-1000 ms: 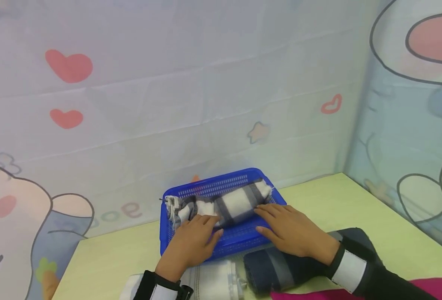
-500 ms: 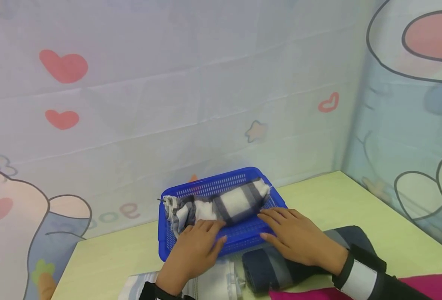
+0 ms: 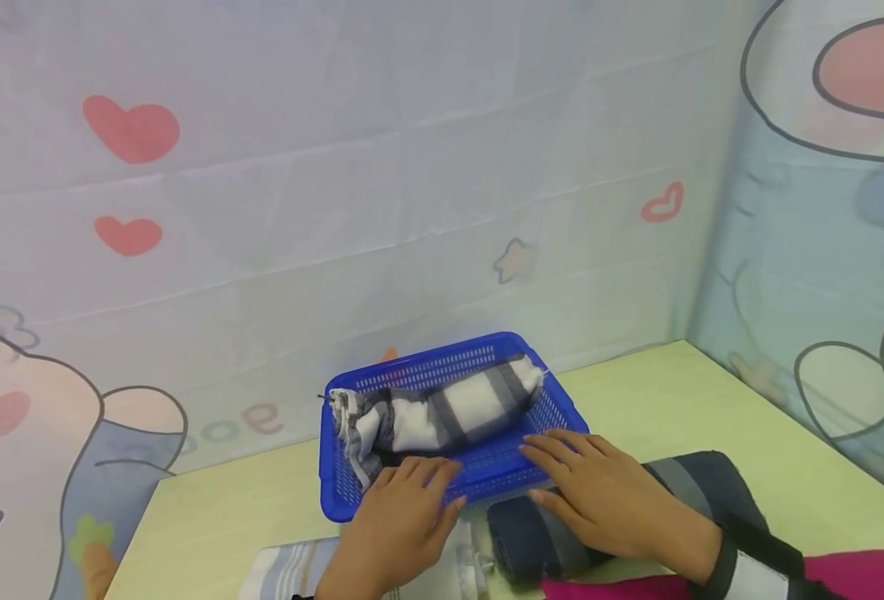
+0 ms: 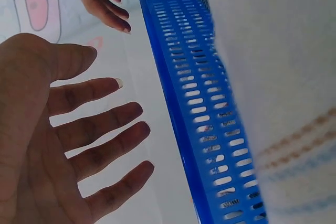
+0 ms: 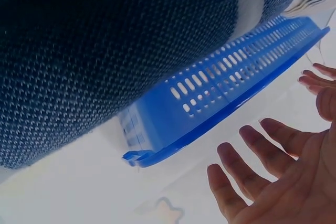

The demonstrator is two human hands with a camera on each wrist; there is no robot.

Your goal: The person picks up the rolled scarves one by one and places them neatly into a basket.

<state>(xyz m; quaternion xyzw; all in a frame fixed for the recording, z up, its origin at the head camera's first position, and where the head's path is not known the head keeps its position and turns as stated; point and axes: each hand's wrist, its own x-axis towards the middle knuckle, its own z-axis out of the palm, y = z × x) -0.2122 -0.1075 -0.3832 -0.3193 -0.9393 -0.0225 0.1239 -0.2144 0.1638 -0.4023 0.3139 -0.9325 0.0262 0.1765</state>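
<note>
A blue slotted basket [image 3: 442, 362] stands on the pale green table [image 3: 659, 400] near the wall. A rolled grey-and-white striped towel [image 3: 449, 410] lies along its length inside. My left hand [image 3: 412, 500] is flat and open over the basket's near rim, holding nothing. My right hand [image 3: 584, 475] is open too, its fingers spread above a rolled dark blue towel [image 3: 531, 537] just in front of the basket. In the left wrist view the left hand [image 4: 73, 140] shows spread fingers beside the basket wall [image 4: 199, 124]. The right wrist view has the right hand [image 5: 273, 177] open under the dark towel [image 5: 105, 51].
A rolled white towel with pale stripes [image 3: 292, 571] lies at the near edge, left of the dark roll. Pink cloth [image 3: 869, 575] shows at the bottom right. Cartoon-printed fabric walls [image 3: 412, 167] close in the back and right side. Bare tabletop stretches to the right of the basket.
Both hands have drawn back from the striped towel roll toward me, leaving it lying in the basket. The basket has not moved.
</note>
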